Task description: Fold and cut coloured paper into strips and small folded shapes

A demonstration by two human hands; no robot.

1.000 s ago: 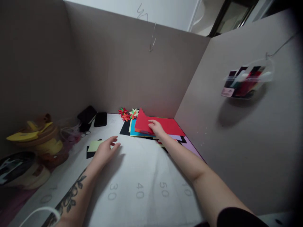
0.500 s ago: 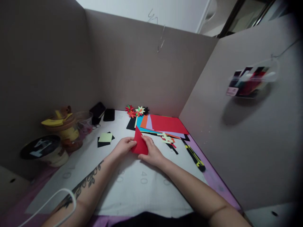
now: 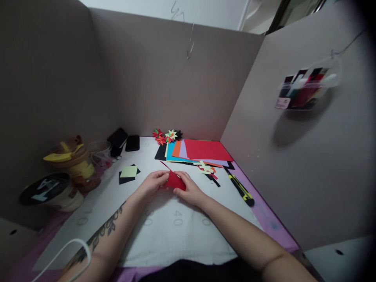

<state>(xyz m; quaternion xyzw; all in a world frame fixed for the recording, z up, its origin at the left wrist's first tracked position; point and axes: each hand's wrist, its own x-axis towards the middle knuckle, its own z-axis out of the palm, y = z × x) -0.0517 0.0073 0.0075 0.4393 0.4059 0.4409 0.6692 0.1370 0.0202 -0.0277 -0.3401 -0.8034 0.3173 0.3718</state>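
Through the head camera I have the left hand [image 3: 154, 182] pinching the left side of a piece of red paper [image 3: 175, 181], thumb and fingers drawn close together. Across from it, the right hand [image 3: 190, 190] grasps the paper's right side, fingers along the upper edge and thumb near the lower corner, spread a little wider. I can't make out the paper's left end behind the left fingers, nor whether its underside touches the white mat [image 3: 176, 244]. The paper is plain red and tilted, a thin sliver slanting up leftward, a broader face to the right, held in front of the coloured sheets [image 3: 205, 149].
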